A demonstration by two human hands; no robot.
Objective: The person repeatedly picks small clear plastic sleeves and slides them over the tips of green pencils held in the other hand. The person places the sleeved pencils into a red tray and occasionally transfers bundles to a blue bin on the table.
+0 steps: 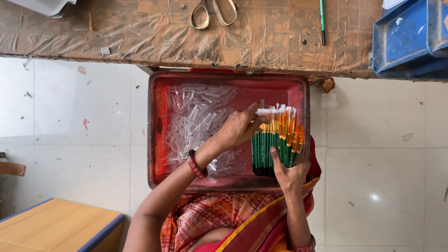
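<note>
**Two hands, one bundle of brushes over a red tray**

A person's right hand (pixel 290 173) is closed around the lower end of a thick bundle of green-handled brushes with orange ferrules (pixel 276 142), each tipped with a clear plastic cap; the brushes are too tightly packed to count, though they run to several dozen. The left hand (pixel 239 128), fingers curled and pinched together, touches the capped tips at the top of the bundle; whether it holds a loose cap cannot be told. One red beaded bangle (pixel 196 164) circles the left wrist.

The bundle is held upright-tilted above the right half of a single worn red rectangular metal tray (pixel 157 140) resting on the person's lap. A loose heap of clear plastic tube caps (pixel 198 119), far too many to count, fills the tray's left half.

Beyond the tray, a brown tape-covered bench (pixel 280 37) carries one pair of scissors (pixel 213 13), one green pencil-like stick (pixel 322 21) and stacked blue plastic trays (pixel 410 39).
</note>
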